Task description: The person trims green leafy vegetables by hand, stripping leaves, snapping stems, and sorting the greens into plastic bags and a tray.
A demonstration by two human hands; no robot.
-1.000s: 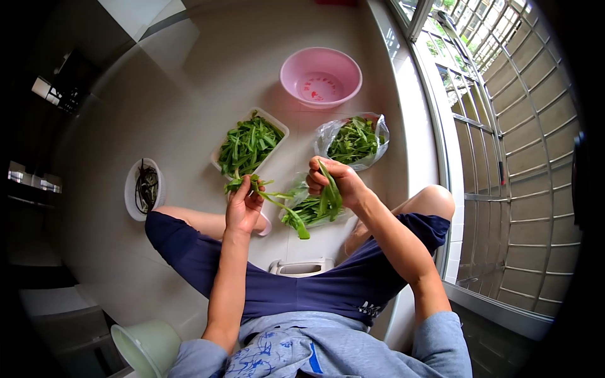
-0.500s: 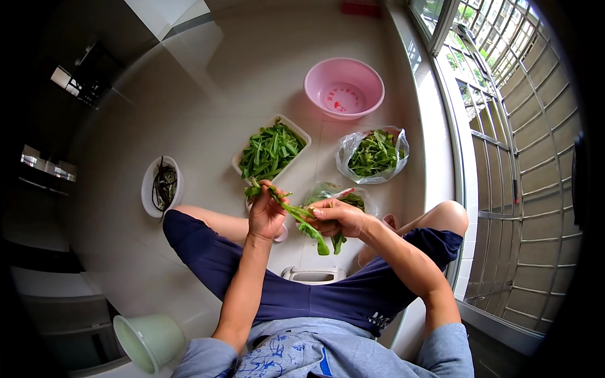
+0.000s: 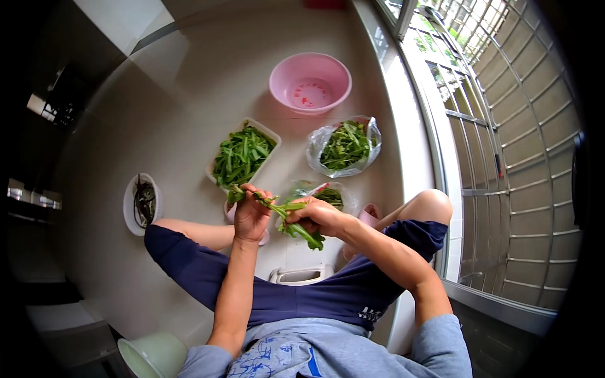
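My left hand is closed on the upper end of a leafy green stalk, with small leaves poking out to its left. My right hand pinches the same stalk lower down, and wide green leaves hang beneath its fingers. Beyond my left hand is a white tray heaped with cut greens. A clear plastic bag of leafy greens lies beyond my right hand. Just behind my right hand, a second clear bag holds more greens and is partly hidden.
A pink basin stands farthest out on the tiled floor. At the left, a white basket holds dark, thin stems. A pale green bucket is at the lower left. Window bars run along the right side, and a stool edge shows between my legs.
My right hand has come down and left onto the stalk beside my left hand. It earlier held a leaf apart from it. The view has shifted slightly.
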